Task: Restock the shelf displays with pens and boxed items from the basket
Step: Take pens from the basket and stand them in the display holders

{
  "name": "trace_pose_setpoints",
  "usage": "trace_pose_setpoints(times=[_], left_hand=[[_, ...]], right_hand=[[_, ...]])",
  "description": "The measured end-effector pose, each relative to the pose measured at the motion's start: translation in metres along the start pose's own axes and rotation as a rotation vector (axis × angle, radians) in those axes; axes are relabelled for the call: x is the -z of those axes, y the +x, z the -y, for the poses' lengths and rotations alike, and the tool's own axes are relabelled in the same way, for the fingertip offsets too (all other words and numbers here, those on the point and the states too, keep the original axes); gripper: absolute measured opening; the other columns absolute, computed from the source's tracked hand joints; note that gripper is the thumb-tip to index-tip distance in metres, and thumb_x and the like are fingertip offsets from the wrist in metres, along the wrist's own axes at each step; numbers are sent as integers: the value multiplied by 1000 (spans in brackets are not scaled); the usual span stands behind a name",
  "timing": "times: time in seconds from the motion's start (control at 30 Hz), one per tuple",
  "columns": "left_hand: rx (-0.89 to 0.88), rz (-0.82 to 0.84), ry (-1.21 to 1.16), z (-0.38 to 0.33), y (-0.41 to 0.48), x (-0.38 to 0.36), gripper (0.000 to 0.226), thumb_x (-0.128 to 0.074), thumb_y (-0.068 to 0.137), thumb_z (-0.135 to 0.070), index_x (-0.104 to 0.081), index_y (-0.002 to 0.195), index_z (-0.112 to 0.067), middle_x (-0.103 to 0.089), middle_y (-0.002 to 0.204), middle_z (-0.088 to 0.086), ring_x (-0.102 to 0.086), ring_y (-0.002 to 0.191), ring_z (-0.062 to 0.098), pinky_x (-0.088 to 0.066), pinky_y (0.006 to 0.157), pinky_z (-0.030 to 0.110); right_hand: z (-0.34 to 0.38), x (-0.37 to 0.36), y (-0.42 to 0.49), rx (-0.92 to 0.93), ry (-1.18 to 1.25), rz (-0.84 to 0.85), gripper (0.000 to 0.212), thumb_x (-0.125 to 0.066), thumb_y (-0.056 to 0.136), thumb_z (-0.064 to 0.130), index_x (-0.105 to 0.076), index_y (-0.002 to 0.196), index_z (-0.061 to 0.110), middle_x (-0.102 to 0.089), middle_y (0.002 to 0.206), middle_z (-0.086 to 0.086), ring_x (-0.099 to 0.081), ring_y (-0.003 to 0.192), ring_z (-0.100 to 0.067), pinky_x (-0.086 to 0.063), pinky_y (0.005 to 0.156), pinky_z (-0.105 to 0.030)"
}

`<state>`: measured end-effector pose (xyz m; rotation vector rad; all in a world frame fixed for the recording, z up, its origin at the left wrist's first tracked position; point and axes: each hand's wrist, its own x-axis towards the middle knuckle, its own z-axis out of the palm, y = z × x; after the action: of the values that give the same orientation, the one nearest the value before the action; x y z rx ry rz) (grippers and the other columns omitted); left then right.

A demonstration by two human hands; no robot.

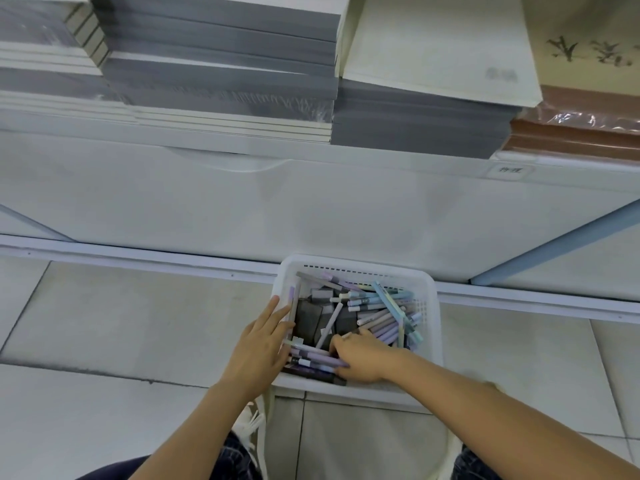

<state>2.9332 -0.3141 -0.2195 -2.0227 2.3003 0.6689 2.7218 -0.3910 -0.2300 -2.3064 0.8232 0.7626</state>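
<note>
right hand (360, 358) gripping pens (311, 355) in basket (428, 281), left hand (263, 337) touching them

Item count:
- Basket (353, 263): one, white.
- Pens (377, 320): more than a dozen, pastel, overlapping; the exact number cannot be read.
- Dark grey boxes (308, 318): at least four, partly covered.
- Hands: two, the left hand (263, 344) and the right hand (363, 358).
- Shelf stacks of books (221, 64): at least four.
- Shelf label (510, 170): one.
</note>
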Motion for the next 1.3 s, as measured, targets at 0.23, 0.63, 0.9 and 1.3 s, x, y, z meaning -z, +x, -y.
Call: trace_pose_setpoints(times=[0.23, 0.63, 0.9, 1.3], left_hand=[[27, 50, 18, -5, 0, 6, 41, -37, 102, -31, -40, 142, -26, -9, 162, -7, 23, 145, 13, -24, 114, 27], [34, 51, 7, -11, 4, 9, 43, -41, 102, -31, -38, 144, -23, -13, 162, -4, 12, 149, 17, -13, 120, 33], [-44, -380, -42, -35, 21, 29, 80, -69, 70, -5, -37, 144, 1, -29, 155, 20, -29, 143, 35, -36, 111, 51], [-168, 112, 131, -53, 43, 22, 18, -36, 102, -27, -43, 115, -19, -64, 100, -1, -60, 82, 20, -41, 69, 28]], right_hand=[[14, 5, 0, -49, -269, -8, 29, -40, 102, 18, -48, 123, 0, -61, 118, -21, -58, 105, -34, -40, 83, -41], [-7, 15, -4, 1, 82, -45, 26, -44, 97, 31, -56, 104, 10, -51, 99, -8, -46, 87, -23, -40, 90, -40], [-16, 56, -10, 31, 303, -32, 17, -39, 102, 23, -42, 88, 15, -50, 78, -3, -46, 69, -17, -44, 73, -36], [-35, 69, -27, 147, 591, -72, 21, -61, 93, 32, -64, 107, 17, -67, 93, -2, -66, 78, -21, -56, 75, -38]])
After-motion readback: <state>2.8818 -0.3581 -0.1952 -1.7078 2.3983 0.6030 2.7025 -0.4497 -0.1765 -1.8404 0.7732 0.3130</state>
